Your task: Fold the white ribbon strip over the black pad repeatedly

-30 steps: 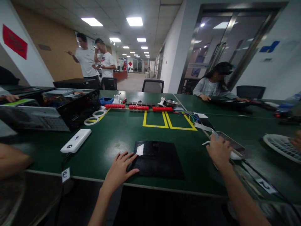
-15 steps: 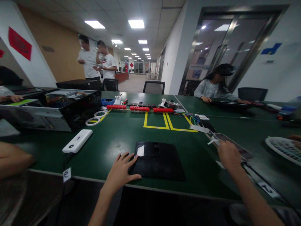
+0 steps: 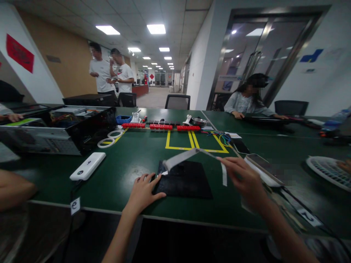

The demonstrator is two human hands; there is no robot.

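Observation:
My left hand (image 3: 143, 193) lies with fingers spread at the left edge of a flat black rectangular plate (image 3: 189, 184) on the table, fingertips touching it. A small white patch (image 3: 164, 173) sits on the plate near those fingertips. Raised to the right of the plate, my right hand (image 3: 244, 180) pinches a long, bent white strip (image 3: 182, 158) between thumb and fingers. One end of the strip reaches left over the plate's upper left part; a short piece hangs below my fingers. Whether the far end touches the plate, I cannot tell.
Right of my right hand lies a phone (image 3: 264, 168). A white power bank (image 3: 88, 166) and an open computer case (image 3: 57, 128) are on the left. Red power strips (image 3: 161, 127) line the back, behind yellow tape outlines (image 3: 179, 148). Several people are around.
My right hand has moved left from beside the phone, bringing the white strip over the plate. The left hand stays at the plate's edge. The view has shifted slightly.

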